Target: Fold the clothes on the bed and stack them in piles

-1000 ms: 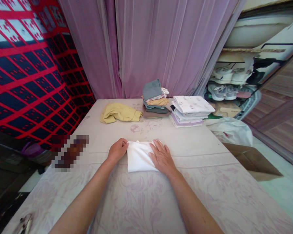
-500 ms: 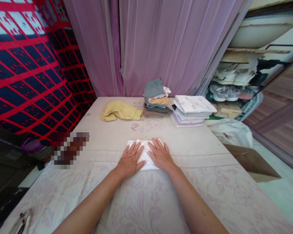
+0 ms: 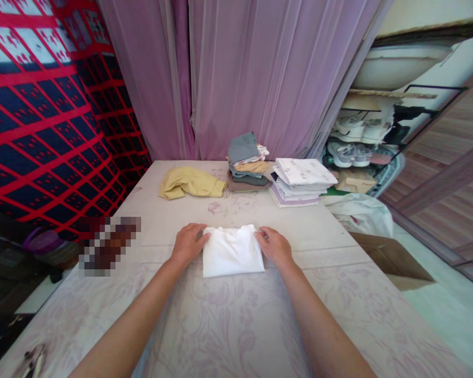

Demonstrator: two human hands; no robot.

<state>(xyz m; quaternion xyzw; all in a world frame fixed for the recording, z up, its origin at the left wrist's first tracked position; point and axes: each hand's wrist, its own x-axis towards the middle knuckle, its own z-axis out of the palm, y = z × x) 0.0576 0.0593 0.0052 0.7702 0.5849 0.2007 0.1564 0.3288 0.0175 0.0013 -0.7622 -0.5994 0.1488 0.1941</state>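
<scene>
A white shirt (image 3: 232, 252), folded into a flat rectangle with a curved neckline along its far edge, lies on the pale floral cloth in front of me. My left hand (image 3: 189, 244) is at its far left corner, fingers curled and thumb against the edge. At the far right corner, my right hand (image 3: 275, 245) pinches the border with bent fingers. Part of the fingertips on each side is hidden by the hand or the fabric.
Toward the curtain (image 3: 240, 79) lie a rumpled yellow garment (image 3: 191, 182), a stack of folded clothes (image 3: 247, 168) and a pile of white folded cloths (image 3: 303, 176). Right of the table are a cardboard box (image 3: 390, 257) and a shoe rack (image 3: 358, 136). A metal tool (image 3: 33, 362) lies near left.
Both my hands have moved apart from lying flat on the white shirt to its far left and right corners, fingers now bent. The view has shifted slightly.
</scene>
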